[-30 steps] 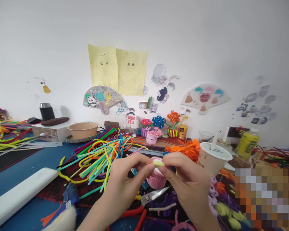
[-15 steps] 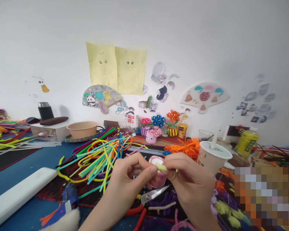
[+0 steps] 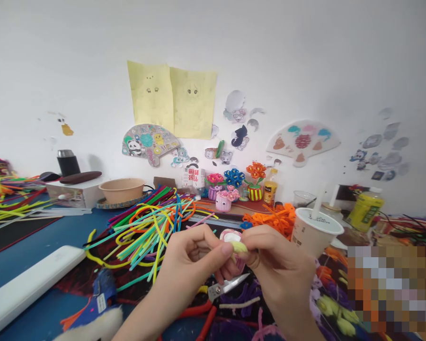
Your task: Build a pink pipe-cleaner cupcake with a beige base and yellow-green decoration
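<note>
My left hand and my right hand meet low in the middle of the view. Both pinch a short pale yellow-green pipe cleaner piece between thumb and fingers. Just behind the fingertips stands a small pink pipe-cleaner cup with a white inside, partly hidden by my fingers. Below my hands lie small scissors with red handles on a dark patterned mat.
A heap of coloured pipe cleaners lies left of my hands, orange ones behind. A paper drink cup with a straw stands close on the right. A white bar lies at the left. Small flower pots line the wall.
My hands have drawn closer together and slightly lower. The yellow-green piece has gone from flat above the pink cup to bent between my fingertips.
</note>
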Demonstrator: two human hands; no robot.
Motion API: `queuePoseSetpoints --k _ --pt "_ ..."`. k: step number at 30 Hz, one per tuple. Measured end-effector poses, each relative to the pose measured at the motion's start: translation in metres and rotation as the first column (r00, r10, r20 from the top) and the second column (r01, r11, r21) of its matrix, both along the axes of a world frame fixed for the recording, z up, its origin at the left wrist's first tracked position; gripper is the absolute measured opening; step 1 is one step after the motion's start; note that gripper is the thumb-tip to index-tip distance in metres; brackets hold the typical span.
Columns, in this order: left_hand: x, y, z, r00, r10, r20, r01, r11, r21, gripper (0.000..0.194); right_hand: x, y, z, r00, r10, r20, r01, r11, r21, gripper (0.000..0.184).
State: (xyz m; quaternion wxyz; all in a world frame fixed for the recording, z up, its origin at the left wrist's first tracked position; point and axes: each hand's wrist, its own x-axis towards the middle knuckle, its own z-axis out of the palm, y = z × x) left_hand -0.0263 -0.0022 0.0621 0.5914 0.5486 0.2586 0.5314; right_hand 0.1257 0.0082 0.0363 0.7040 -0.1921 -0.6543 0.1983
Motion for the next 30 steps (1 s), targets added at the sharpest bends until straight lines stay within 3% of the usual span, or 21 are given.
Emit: queuePoseSetpoints --k 4,8,10,14,19,21,23,26,30 --pt "0.001 0.002 -0.005 0.999 -0.015 0.049 0.016 0.999 -0.032 0.032 -0.007 0.002 -0.009 0.973 0.167 -0.158 -0.19 0.971 -0.144 0.007" --pt "0.004 0.004 -0.006 0.994 -0.035 0.104 0.04 0.998 -0.05 0.031 -0.014 0.004 -0.016 0.872 0.343 -0.348 -0.443 0.856 -0.267 0.012" --pt "0.005 0.005 -0.005 0.993 -0.034 0.11 0.039 0.998 -0.042 0.029 -0.017 0.004 -0.017 0.84 0.366 -0.401 -0.499 0.812 -0.303 0.014" --pt "0.007 0.005 -0.004 0.998 0.029 0.061 -0.026 0.999 -0.048 0.026 -0.02 0.003 -0.017 0.844 0.303 -0.442 -0.475 0.806 -0.354 0.016" --pt "0.007 0.005 -0.006 0.983 0.182 0.009 -0.182 0.983 0.003 0.03 -0.02 0.003 -0.017 0.939 0.142 -0.314 -0.242 0.921 -0.305 0.015" --pt "0.004 0.006 -0.006 0.974 0.222 -0.048 -0.22 0.975 0.03 0.03 -0.017 0.005 -0.016 0.959 0.131 -0.251 -0.206 0.931 -0.302 0.015" --pt "-0.002 0.008 -0.003 0.966 0.223 -0.128 -0.22 0.975 0.041 0.028 -0.011 0.008 -0.012 0.966 0.183 -0.182 -0.24 0.898 -0.37 0.017" --pt "-0.01 0.012 0.004 0.951 0.171 -0.258 -0.167 0.985 0.036 0.024 0.002 0.015 -0.004 0.947 0.303 -0.11 -0.314 0.792 -0.524 0.025" --pt "-0.016 0.014 0.006 0.937 0.105 -0.334 -0.11 0.994 0.005 0.023 0.017 0.022 0.005 0.952 0.301 -0.044 -0.256 0.713 -0.653 0.032"
